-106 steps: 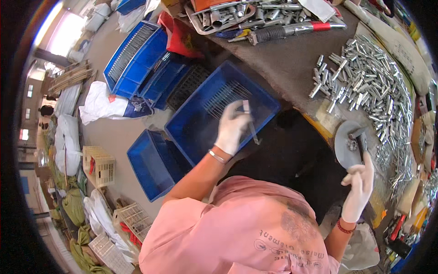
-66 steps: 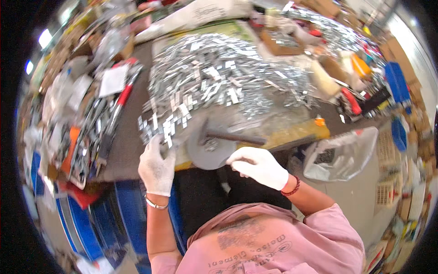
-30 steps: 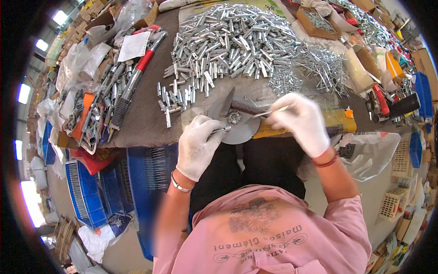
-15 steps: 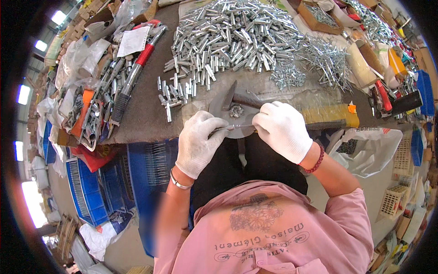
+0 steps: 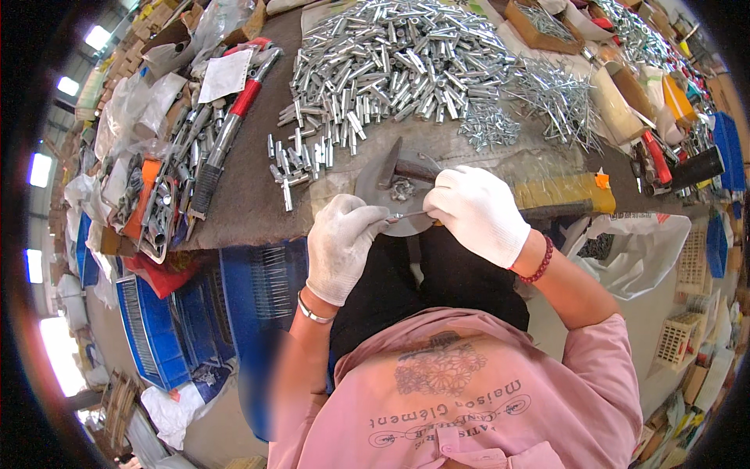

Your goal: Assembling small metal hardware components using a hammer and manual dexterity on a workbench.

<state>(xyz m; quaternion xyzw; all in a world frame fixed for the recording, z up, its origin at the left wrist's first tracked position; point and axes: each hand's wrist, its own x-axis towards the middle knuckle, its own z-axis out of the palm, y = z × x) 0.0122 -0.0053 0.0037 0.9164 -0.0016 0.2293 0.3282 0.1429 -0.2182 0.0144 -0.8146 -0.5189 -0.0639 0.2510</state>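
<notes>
One brown counter (image 5: 254,168) carries a broad heap of short silver tubes (image 5: 402,66). At its near edge, the white-gloved right hand (image 5: 480,215) and left hand (image 5: 340,248) face each other, each pinching with thumb and fingertips. Just beyond lies a round grey plate (image 5: 369,184) with a hammer (image 5: 416,169) across it. Held between both pinches is a slim, shiny metal piece (image 5: 406,216), thicker leftward, thin toward the right.

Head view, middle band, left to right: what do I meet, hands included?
Orange flat piece → long tool with a red sleeve → left hand → slim metal piece between the fingertips → right hand → small orange scrap → red handle → blue bin.
</notes>
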